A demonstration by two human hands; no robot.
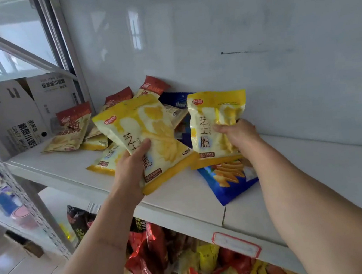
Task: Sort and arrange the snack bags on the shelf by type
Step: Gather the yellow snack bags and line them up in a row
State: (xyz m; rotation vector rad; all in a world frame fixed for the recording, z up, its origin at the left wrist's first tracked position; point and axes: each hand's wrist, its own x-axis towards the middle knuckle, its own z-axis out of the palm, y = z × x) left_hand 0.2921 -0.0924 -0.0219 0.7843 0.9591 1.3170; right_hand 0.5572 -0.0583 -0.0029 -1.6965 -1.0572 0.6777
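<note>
I hold one yellow bag (151, 140) in my left hand (130, 171), thumb across its front, and a second yellow bag (216, 122) gripped in my right hand (238, 134). Risk: the glossy film may slip, dropping a bag onto the blue bag (229, 181) beneath my right hand. Beyond both hands, red-topped bags (74, 128) lie mixed on the shelf (66, 164).

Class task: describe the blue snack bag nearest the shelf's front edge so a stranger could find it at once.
Start at the white shelf and find the right hand with its grip on a yellow bag. Just below lies the blue bag, flat, picturing orange sticks. Its neighbours are yellow or red-topped.
</note>
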